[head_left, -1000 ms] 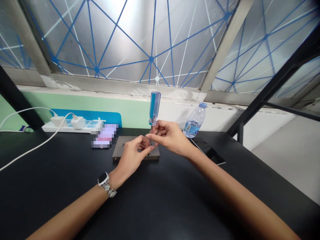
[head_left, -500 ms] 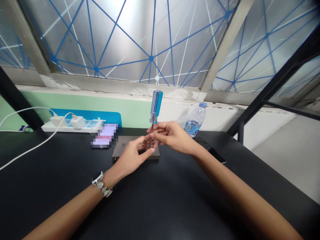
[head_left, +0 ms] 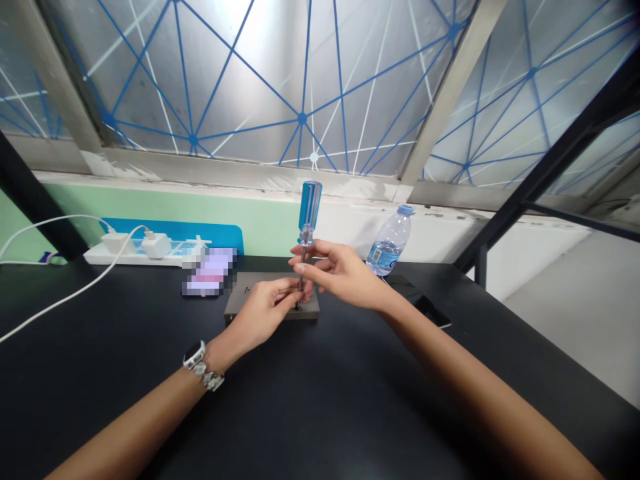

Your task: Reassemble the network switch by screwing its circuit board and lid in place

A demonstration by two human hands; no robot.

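A screwdriver [head_left: 311, 207] with a clear-and-blue handle stands nearly upright, its metal shaft pointing down at a flat grey-brown box [head_left: 245, 303] on the table. High on the shaft, just below the handle, the thumb and fingers of my right hand [head_left: 345, 273] hold it from the right. My left hand [head_left: 265, 307], with a watch and a bracelet at its wrist, pinches the shaft low down, near the tip. The tip meets a small dark spot by the box's front edge; whether a screw is there I cannot tell.
A water bottle [head_left: 387, 243] stands behind my right hand, with a dark phone or tablet [head_left: 425, 310] lying nearby. At the back left are a lit phone [head_left: 210, 270] and a white power strip [head_left: 135, 250] with plugs and cables. The table [head_left: 310, 400] is black.
My left fingers have closed in around the lower shaft, where the thumb was apart before. The screwdriver has turned slightly and shifted a little left; its tip now shows lower at the box.
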